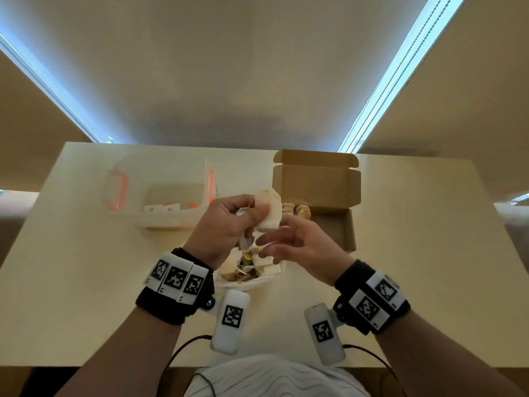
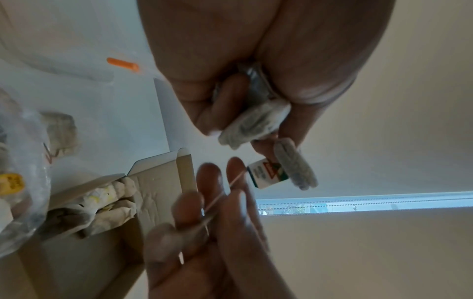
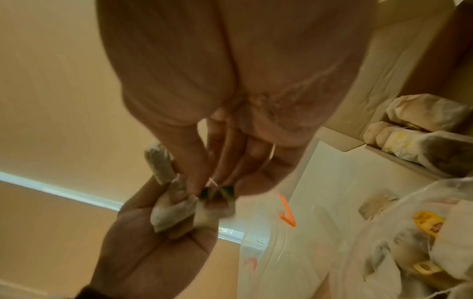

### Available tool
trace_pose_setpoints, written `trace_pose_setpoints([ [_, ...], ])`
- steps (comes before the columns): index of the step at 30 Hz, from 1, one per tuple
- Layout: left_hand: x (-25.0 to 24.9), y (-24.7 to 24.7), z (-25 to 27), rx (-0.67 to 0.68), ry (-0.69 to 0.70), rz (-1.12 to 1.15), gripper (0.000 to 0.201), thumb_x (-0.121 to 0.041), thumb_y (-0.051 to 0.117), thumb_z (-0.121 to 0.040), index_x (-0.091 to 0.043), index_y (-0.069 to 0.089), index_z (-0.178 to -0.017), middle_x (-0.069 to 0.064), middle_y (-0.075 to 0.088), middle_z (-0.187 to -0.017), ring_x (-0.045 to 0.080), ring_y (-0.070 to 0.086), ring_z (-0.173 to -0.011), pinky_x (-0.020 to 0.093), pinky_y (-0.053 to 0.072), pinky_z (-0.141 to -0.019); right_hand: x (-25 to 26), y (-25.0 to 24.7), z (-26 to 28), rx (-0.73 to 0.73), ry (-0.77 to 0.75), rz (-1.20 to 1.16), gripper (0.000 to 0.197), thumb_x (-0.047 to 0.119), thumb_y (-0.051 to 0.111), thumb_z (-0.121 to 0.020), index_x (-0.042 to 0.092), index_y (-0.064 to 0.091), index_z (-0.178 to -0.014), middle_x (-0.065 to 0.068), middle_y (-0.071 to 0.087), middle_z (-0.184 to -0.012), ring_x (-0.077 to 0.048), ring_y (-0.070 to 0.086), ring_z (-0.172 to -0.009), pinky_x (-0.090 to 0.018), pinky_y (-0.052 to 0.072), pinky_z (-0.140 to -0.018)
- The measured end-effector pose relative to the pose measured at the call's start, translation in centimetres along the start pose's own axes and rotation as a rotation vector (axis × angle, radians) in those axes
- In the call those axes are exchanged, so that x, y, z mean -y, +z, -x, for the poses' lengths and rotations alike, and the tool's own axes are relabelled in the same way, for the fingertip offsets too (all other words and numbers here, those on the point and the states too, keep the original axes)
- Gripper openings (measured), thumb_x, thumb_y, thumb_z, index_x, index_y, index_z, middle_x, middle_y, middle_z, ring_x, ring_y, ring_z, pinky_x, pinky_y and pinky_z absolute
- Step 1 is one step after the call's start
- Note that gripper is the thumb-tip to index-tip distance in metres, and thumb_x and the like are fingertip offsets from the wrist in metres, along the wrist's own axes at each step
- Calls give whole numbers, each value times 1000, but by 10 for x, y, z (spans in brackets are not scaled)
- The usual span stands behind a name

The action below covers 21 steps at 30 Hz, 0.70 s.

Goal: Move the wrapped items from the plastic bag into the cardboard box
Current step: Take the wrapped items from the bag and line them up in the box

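My left hand point(image 1: 243, 216) is raised over the plastic bag point(image 1: 229, 282) and grips a pale wrapped item point(image 1: 267, 209), a tea-bag-like sachet. The left wrist view shows two such sachets point(image 2: 256, 123) in its fingers and a paper tag point(image 2: 266, 174) hanging below. My right hand point(image 1: 269, 247) is just right of it and pinches the thin string point(image 2: 220, 194) that runs from the sachets. The plastic bag point(image 3: 409, 232) lies open on the table below both hands, holding several more wrapped items. The cardboard box point(image 1: 315, 179) stands open behind the right hand, with several wrapped items point(image 1: 296, 212) at its left end.
A clear plastic container point(image 1: 160, 193) with orange latches point(image 3: 286, 212) stands at the back left of the pale table point(image 1: 86, 267). The box's lid point(image 1: 315, 161) stands upright at the far side. Black cables hang near the table's front edge.
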State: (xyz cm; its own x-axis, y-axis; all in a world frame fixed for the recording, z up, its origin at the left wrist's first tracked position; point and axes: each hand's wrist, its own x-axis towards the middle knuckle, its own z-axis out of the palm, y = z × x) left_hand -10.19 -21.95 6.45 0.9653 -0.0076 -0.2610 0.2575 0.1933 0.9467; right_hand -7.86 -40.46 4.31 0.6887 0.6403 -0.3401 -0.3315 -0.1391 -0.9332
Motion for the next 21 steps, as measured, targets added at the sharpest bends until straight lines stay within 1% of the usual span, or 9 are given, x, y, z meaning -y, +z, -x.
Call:
trace_pose_setpoints([
  [3,-3,-3,-2,-68,-20,68,18,-23,71,-76,-14,72,-91,-2,53,-60,11,41,-48,22,36,-42,-4,7,-1,-211,-120,79,13,2,65,-90,5,67,-103,-6,76,-90,-18,73,-84,-33,60,-80],
  [5,-7,-5,-2,-98,-41,96,13,-24,72,-74,-17,68,-83,-2,50,-59,9,41,-48,22,35,-43,-8,5,-2,-332,-150,124,11,5,68,-88,12,70,-96,-2,76,-87,-15,73,-84,-27,59,-79],
  [8,-12,-7,-1,-86,-86,133,10,-23,73,-72,-20,64,-69,1,46,-61,8,40,-46,22,32,-43,-14,-4,-2,-529,-217,193,10,7,72,-87,13,72,-95,2,74,-87,-15,71,-82,-25,58,-74],
  [10,-17,-8,1,-21,-146,141,12,-21,72,-73,-15,62,-75,4,46,-65,8,41,-44,21,34,-41,-16,-15,-2,-662,-294,333,8,14,73,-87,16,71,-94,4,73,-85,-12,69,-75,-26,59,-71],
  [13,-20,-12,4,79,-236,105,23,-23,72,-72,-8,60,-86,4,50,-67,7,43,-45,19,38,-40,-6,-36,0,-808,-413,471,13,26,73,-85,18,70,-96,11,69,-80,-3,65,-68,-17,54,-64],
  [15,-20,-14,5,118,-276,51,23,-22,73,-72,-8,63,-88,5,54,-68,7,45,-44,18,38,-42,8,-47,3,-827,-512,533,16,24,73,-85,14,70,-98,11,69,-83,-2,66,-71,-15,53,-66],
  [17,-20,-13,7,150,-299,20,21,-21,73,-73,-8,66,-88,7,56,-68,7,45,-43,18,37,-42,22,-55,6,-759,-551,609,14,18,75,-85,12,72,-99,8,71,-88,-5,68,-78,-14,54,-71],
  [19,-21,-10,9,171,-283,21,19,-20,72,-73,-8,67,-88,7,58,-69,8,46,-44,17,39,-42,31,-57,8,-643,-491,767,16,16,75,-86,16,72,-102,10,71,-97,-6,68,-85,-15,55,-75],
  [21,-24,-6,12,168,-225,-37,16,-20,73,-74,-11,68,-86,5,61,-70,9,46,-47,18,39,-44,36,-54,11,-570,-418,861,19,19,73,-88,19,70,-106,13,67,-108,-4,65,-93,-22,57,-79],
])
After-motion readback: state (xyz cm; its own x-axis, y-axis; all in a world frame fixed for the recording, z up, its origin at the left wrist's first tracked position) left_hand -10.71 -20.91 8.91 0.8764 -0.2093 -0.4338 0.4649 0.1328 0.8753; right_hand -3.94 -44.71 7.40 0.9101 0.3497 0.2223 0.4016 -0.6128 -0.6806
